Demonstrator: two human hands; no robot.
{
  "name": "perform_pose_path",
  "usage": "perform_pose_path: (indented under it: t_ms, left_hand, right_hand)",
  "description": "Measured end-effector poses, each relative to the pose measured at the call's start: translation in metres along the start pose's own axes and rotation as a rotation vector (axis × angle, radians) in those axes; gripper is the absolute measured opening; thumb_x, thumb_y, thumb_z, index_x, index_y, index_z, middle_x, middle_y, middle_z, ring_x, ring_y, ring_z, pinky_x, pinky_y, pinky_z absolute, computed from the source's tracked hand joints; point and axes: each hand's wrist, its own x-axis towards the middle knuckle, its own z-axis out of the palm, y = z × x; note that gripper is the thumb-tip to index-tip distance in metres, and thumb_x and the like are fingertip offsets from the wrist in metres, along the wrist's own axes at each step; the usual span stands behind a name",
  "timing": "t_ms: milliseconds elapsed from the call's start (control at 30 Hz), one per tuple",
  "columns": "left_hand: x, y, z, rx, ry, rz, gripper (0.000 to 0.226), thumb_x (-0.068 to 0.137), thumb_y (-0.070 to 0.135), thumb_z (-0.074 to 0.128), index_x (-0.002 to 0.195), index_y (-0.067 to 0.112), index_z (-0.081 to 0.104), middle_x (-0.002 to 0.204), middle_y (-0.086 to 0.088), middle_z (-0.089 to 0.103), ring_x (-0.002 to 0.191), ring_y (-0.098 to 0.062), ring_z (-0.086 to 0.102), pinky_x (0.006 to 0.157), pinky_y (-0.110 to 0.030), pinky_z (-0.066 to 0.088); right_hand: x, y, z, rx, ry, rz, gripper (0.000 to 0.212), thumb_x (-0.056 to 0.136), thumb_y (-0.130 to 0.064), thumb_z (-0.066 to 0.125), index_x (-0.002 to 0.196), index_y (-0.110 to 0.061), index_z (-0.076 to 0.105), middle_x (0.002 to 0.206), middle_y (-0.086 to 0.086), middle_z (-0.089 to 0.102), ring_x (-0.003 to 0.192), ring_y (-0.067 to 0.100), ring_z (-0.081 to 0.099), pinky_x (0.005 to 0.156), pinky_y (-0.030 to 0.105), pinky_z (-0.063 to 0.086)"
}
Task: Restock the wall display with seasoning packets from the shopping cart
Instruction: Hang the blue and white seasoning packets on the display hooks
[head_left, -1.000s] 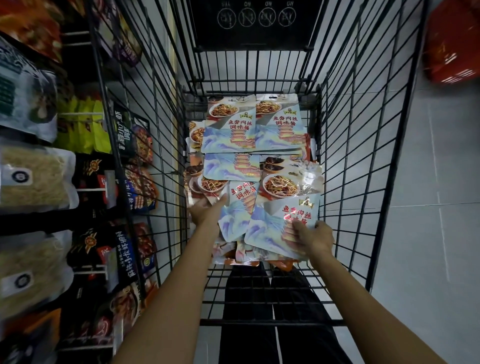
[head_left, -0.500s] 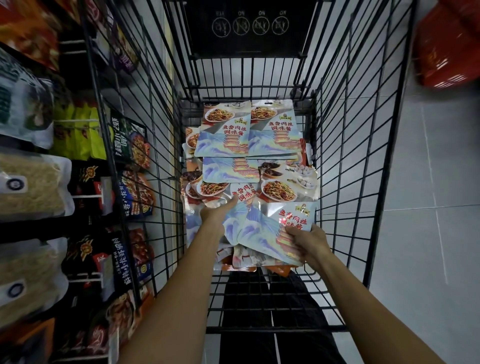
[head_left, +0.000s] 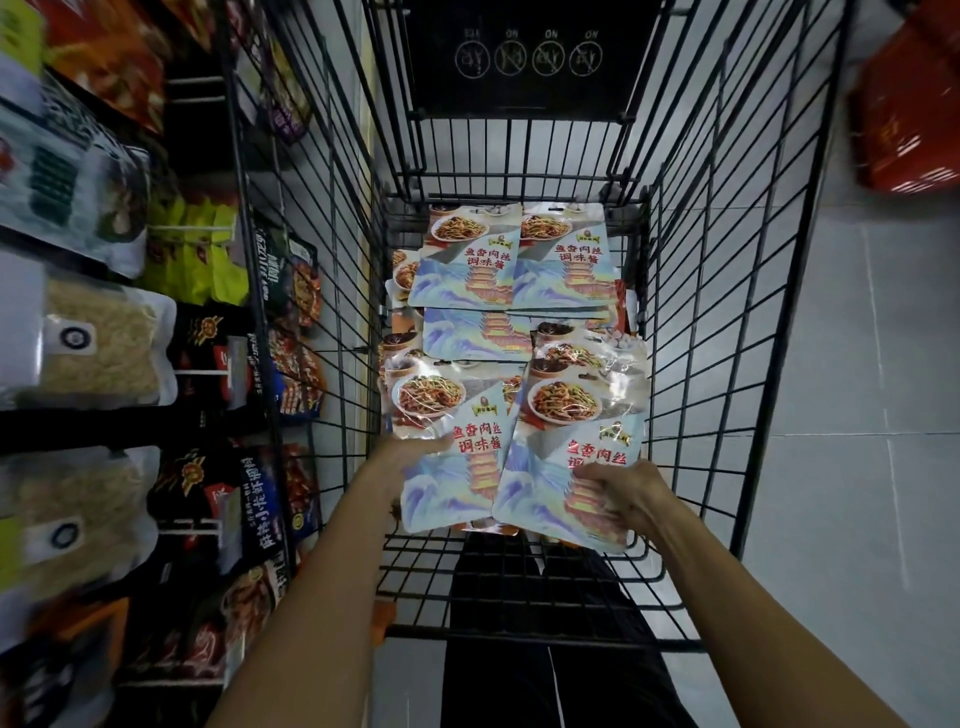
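Observation:
A black wire shopping cart (head_left: 727, 322) holds several glossy seasoning packets with a noodle dish picture, blue waves and red lettering. My right hand (head_left: 621, 493) grips the lower part of one packet (head_left: 566, 441), lifted off the pile at the near right. My left hand (head_left: 415, 449) holds a second packet (head_left: 447, 436) at its left edge; most of that hand is hidden under the packet. More packets (head_left: 511, 254) lie flat toward the cart's far end. The wall display (head_left: 171, 338) with hanging packets runs along the left.
The display's pegs carry black sauce packets (head_left: 260, 499), yellow-green bags (head_left: 200, 254) and clear bags of noodles (head_left: 98, 348). A red package (head_left: 909, 119) lies on the grey tiled floor at the far right. My dark trousers show below the cart.
Both hands have raised their packets up off the pile and toward me; the left-hand packet now faces up beside the right one.

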Motion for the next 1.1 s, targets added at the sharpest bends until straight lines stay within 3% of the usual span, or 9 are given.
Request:
perform_pose_path:
  t_ms: [200,267,367,500,567,700,967,1033,1100]
  left_hand:
    - [0.001,-0.007,0.001,0.023,0.240,0.157,0.040,0.078,0.009,0.077,0.112,-0.004,0.062,0.114,-0.018,0.065,0.102,-0.030,0.063,0.090,-0.040,0.052]
    - [-0.002,-0.010,0.000,0.049,0.272,0.206,0.030,0.077,0.011,0.078,0.102,-0.002,0.065,0.105,-0.017,0.067,0.096,-0.028,0.065,0.080,-0.036,0.053]
    - [-0.011,-0.013,-0.004,0.088,0.316,0.284,0.017,0.077,0.016,0.079,0.074,0.010,0.063,0.084,-0.009,0.068,0.072,-0.019,0.063,0.059,-0.023,0.048]
    - [-0.036,-0.012,-0.009,0.090,0.368,0.429,0.020,0.074,0.019,0.082,0.065,0.014,0.064,0.067,-0.001,0.064,0.063,-0.013,0.059,0.049,-0.017,0.044]
    - [-0.054,-0.008,-0.016,0.042,0.336,0.501,0.014,0.075,0.012,0.080,0.069,0.011,0.067,0.067,0.000,0.067,0.059,-0.012,0.062,0.049,-0.016,0.047]
    - [-0.101,0.006,-0.034,-0.028,0.288,0.639,0.011,0.079,0.006,0.075,0.072,0.012,0.069,0.064,0.011,0.070,0.060,0.001,0.066,0.052,-0.013,0.051]
    - [-0.227,0.017,-0.082,-0.235,0.377,0.863,0.030,0.078,0.011,0.075,0.104,-0.002,0.068,0.100,-0.011,0.071,0.091,-0.022,0.069,0.086,-0.043,0.056]
    - [-0.267,0.009,-0.093,-0.272,0.452,0.937,0.022,0.079,0.011,0.075,0.101,0.009,0.071,0.101,-0.006,0.073,0.094,-0.017,0.070,0.087,-0.038,0.055]
    - [-0.310,-0.004,-0.102,-0.312,0.551,0.998,0.012,0.079,0.013,0.075,0.090,0.009,0.073,0.094,-0.006,0.074,0.081,-0.007,0.071,0.075,-0.027,0.056]
  right_hand:
    - [-0.006,0.003,0.000,0.011,0.001,-0.102,0.028,0.080,-0.025,0.076,0.088,0.000,0.064,0.063,0.012,0.071,0.050,0.027,0.069,0.040,0.032,0.051]
    - [-0.010,0.003,-0.001,0.001,-0.004,-0.131,0.029,0.082,-0.025,0.074,0.091,0.001,0.064,0.068,0.013,0.072,0.055,0.030,0.070,0.041,0.038,0.054]
    - [-0.021,0.001,-0.003,0.009,-0.003,-0.191,0.029,0.083,-0.023,0.073,0.094,0.003,0.065,0.081,0.018,0.072,0.068,0.036,0.070,0.065,0.058,0.056]
    - [-0.042,-0.008,-0.003,0.008,-0.053,-0.287,0.027,0.084,-0.022,0.071,0.094,0.002,0.065,0.089,0.021,0.073,0.076,0.040,0.070,0.075,0.064,0.053]
    - [-0.054,-0.016,-0.002,-0.006,-0.092,-0.337,0.027,0.085,-0.020,0.069,0.097,0.003,0.064,0.091,0.021,0.072,0.080,0.040,0.071,0.074,0.061,0.055]
    - [-0.085,-0.042,0.003,-0.058,-0.194,-0.471,0.027,0.086,-0.018,0.068,0.097,0.006,0.063,0.079,0.017,0.071,0.062,0.030,0.069,0.046,0.034,0.054]
    - [-0.191,-0.107,0.030,-0.185,-0.469,-0.800,0.015,0.082,-0.018,0.072,0.076,-0.006,0.065,0.064,0.005,0.070,0.056,0.021,0.068,0.047,0.029,0.055]
    - [-0.224,-0.118,0.037,-0.239,-0.533,-0.891,0.018,0.081,-0.024,0.073,0.073,-0.009,0.065,0.062,0.002,0.070,0.055,0.018,0.068,0.047,0.025,0.053]
    - [-0.257,-0.124,0.046,-0.292,-0.612,-0.966,0.019,0.077,-0.030,0.075,0.074,-0.013,0.068,0.067,0.002,0.072,0.060,0.017,0.069,0.052,0.026,0.055]
